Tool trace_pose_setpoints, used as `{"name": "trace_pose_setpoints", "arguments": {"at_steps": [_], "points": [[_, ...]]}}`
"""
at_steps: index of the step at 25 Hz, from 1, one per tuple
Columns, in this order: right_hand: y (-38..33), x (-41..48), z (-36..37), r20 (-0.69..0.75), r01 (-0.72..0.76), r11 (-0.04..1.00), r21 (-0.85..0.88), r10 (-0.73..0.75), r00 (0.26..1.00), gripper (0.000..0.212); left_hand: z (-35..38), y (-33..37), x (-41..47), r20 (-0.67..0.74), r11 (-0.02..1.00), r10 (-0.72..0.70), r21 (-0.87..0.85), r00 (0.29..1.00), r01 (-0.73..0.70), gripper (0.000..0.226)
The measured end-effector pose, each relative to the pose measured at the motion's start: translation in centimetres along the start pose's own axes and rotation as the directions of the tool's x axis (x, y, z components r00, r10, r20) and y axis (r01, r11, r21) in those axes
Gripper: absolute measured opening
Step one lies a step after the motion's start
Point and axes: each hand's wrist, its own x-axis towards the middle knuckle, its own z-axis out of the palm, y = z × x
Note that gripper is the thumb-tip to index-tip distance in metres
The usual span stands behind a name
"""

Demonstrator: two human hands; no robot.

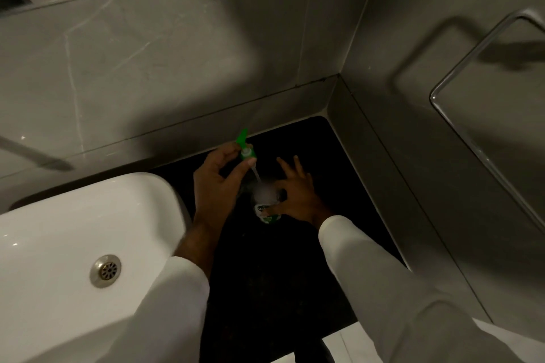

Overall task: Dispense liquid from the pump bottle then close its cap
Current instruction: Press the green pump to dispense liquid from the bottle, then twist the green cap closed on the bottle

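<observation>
Pump head, green, with its clear dip tube, pinched between thumb and fingers of left hand, lifted clear above the bottle. Tube slanting down toward the bottle mouth, lower end blurred; whether it reaches inside cannot be told. Nozzle pointing up toward the back wall.

Pump bottle, clear with a green and white label, standing on the dark table in the corner, just right of the white sink. Right hand wrapped partly round the bottle, thumb across the label, other fingers spread and loosely curled behind it.

One bottle, one pump head, one sink with one metal drain, two hands in two white sleeves.

Bottle contents hard to judge in the dim light; sink basin bare apart from the drain.
</observation>
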Motion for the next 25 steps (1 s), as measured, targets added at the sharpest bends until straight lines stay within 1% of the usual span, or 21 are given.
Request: {"name": "trace_pose_setpoints", "arguments": {"at_steps": [3,5,7,9,11,13,14,15,17,18,21,22,23,25], "points": [[0.3,0.2,0.2,-0.012,0.015,1.0,0.008,-0.015,1.0,0.049,0.5,-2.1,-1.1,0.138,0.993,-0.115,0.02,0.984,0.114,0.035],[0.5,0.3,0.4,-0.016,0.018,1.0,0.023,-0.017,1.0,0.053,0.6,-3.3,-2.0,0.197,0.983,-0.175,0.092,0.965,0.16,0.035],[0.6,0.5,0.6,-0.015,0.002,0.999,0.033,-0.001,1.0,0.055,0.5,-4.1,-2.6,0.219,0.977,-0.175,0.157,0.96,0.142,0.027],[0.7,0.7,0.8,-0.026,-0.01,0.999,0.032,0.011,1.0,0.056,0.4,-4.4,-2.6,0.202,0.975,-0.129,0.205,0.971,0.087,0.021],[1.0,0.8,0.9,-0.04,0.002,0.999,0.04,0.0,0.999,0.056,0.4,-4.1,-2.2,0.224,0.973,-0.143,0.21,0.964,0.095,0.025],[1.2,1.0,1.0,-0.044,-0.005,0.999,0.048,0.007,0.999,0.06,0.5,-3.6,-2.0,0.314,0.981,-0.147,0.166,0.938,0.098,0.032],[1.2,1.1,1.0,-0.037,-0.029,0.999,0.043,0.031,0.999,0.064,0.6,-3.6,-2.0,0.316,0.982,-0.135,0.171,0.939,0.084,0.035],[1.1,1.2,1.1,-0.033,-0.058,0.998,0.033,0.059,0.998,0.068,0.7,-3.5,-2.0,0.281,0.978,-0.133,0.195,0.95,0.079,0.042],[1.1,1.3,1.3,-0.044,-0.06,0.998,0.022,0.061,0.997,0.064,0.7,-3.4,-1.9,0.196,0.965,-0.15,0.244,0.969,0.1,0.05],[1.1,1.3,1.4,-0.054,-0.039,0.999,0.032,0.04,0.998,0.06,0.7,-3.5,-1.9,0.194,0.963,-0.16,0.247,0.968,0.109,0.05],[1.5,1.3,1.0,-0.055,-0.018,0.999,0.046,0.02,0.998,0.055,0.8,-3.6,-2.1,0.272,0.969,-0.181,0.215,0.945,0.124,0.053],[1.4,1.3,1.0,-0.045,-0.028,0.999,0.035,0.03,0.999,0.057,1.0,-3.4,-2.3,0.275,0.971,-0.186,0.197,0.943,0.134,0.056],[1.3,1.3,1.0,-0.032,-0.05,0.998,0.024,0.051,0.998,0.061,1.2,-3.2,-2.4,0.248,0.971,-0.195,0.186,0.949,0.151,0.059],[0.8,1.3,1.1,-0.019,-0.099,0.995,0.012,0.099,0.995,0.07,1.6,-3.0,-2.4,0.162,0.964,-0.221,0.186,0.962,0.19,0.058]]}}
